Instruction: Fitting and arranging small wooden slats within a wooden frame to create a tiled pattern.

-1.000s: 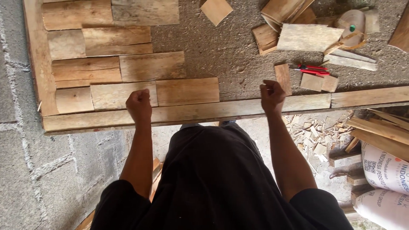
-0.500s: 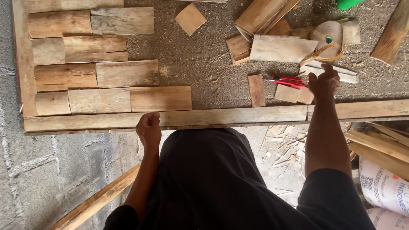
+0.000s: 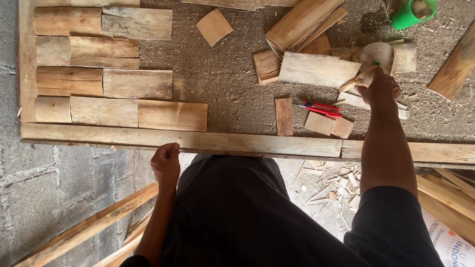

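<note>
My left hand (image 3: 166, 163) rests curled against the near edge of the long pale wooden plank (image 3: 198, 141) that runs across the sawdust-strewn work surface (image 3: 232, 84) — fingers bent inward, holding nothing I can make out. My right hand (image 3: 380, 89) is stretched far out, fingers closed around a thin light wooden stick (image 3: 355, 81) beside the round pale wooden disc (image 3: 378, 53). Just left of that hand lies the red-handled cutting tool (image 3: 319, 109), near a flat grey rectangular board (image 3: 316, 69) and small square wood offcuts (image 3: 329, 126). A green plastic cup (image 3: 413, 12) stands beyond. To my left, short weathered wooden blocks (image 3: 104, 81) sit in rows — touching the plank's far edge.
</note>
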